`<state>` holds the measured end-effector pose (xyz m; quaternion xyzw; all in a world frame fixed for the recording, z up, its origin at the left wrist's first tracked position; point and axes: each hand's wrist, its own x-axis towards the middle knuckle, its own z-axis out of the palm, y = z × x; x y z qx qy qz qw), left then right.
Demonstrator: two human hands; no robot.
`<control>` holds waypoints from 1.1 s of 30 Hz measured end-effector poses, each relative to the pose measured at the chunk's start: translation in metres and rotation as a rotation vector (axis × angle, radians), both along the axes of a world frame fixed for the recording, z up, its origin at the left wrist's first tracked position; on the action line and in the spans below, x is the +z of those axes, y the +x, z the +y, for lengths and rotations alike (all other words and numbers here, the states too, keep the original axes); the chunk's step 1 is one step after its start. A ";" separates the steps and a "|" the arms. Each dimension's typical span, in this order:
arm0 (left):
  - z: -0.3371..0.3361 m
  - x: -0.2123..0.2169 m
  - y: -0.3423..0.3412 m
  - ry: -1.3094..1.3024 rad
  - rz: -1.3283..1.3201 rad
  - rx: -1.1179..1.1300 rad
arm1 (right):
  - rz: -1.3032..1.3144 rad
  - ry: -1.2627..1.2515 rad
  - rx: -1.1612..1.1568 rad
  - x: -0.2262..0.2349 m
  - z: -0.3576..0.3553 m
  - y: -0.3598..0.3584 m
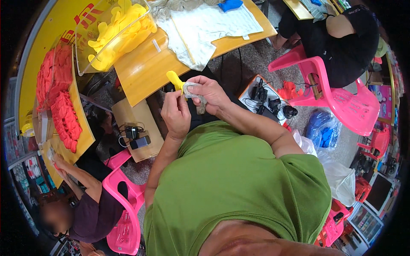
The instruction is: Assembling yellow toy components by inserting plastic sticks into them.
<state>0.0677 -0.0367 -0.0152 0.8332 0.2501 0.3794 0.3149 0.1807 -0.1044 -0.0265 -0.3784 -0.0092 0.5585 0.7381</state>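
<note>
Head view shows both hands close together, just off the near edge of the desk. The left hand pinches the base of a small yellow piece between its fingertips. The right hand grasps a grey fabric piece, thumb on top, and a length of it hangs below the fingers. Yellow and grey meet between the two hands, with the yellow tip standing clear on the side toward the desk. The step in hand looks like fitting or joining these two pieces; whether one sits inside the other, I cannot tell. The next move seems to call for a firm right-hand hold on the grey fabric while the left fingertips work the yellow base, so that the seam does not twist.

On the left end of the desk stands a clear box heaped with more yellow pieces. A pale cloth lies across the desk's middle, with a blue bundle at its far side. Left of the desk are red pieces; right of it, a pink chair holds a seated co-worker.
</note>
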 end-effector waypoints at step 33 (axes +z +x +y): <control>-0.004 -0.019 -0.011 -0.313 0.047 -0.039 | -0.636 -0.239 0.389 -0.011 -0.001 0.002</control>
